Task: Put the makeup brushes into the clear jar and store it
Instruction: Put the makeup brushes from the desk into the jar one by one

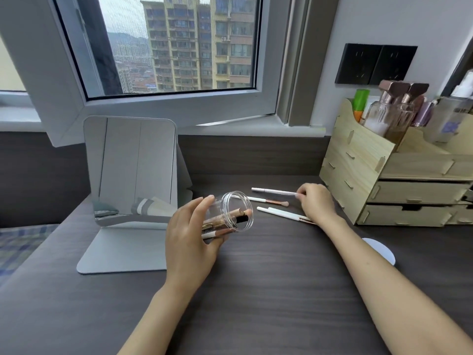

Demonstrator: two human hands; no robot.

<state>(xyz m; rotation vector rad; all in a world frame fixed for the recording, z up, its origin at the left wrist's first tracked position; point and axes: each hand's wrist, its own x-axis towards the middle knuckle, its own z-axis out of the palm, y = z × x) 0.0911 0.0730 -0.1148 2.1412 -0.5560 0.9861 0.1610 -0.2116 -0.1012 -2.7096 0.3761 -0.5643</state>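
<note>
My left hand (188,235) holds the clear jar (234,212) tilted on its side above the dark desk, its open mouth facing right. Several brushes with white and rose-gold handles lie inside it. My right hand (316,202) rests on the desk with its fingertips pinching the tip of a thin white brush (273,191). A white brush with a pink head (266,200) lies just in front of that one. Two more white brushes (281,213) lie below, their heads hidden under my right hand.
A silver standing mirror (130,170) stands at the left. A wooden drawer organiser (399,180) with bottles on top sits at the right. A round white lid (381,249) lies by my right forearm. The window sill runs behind the desk.
</note>
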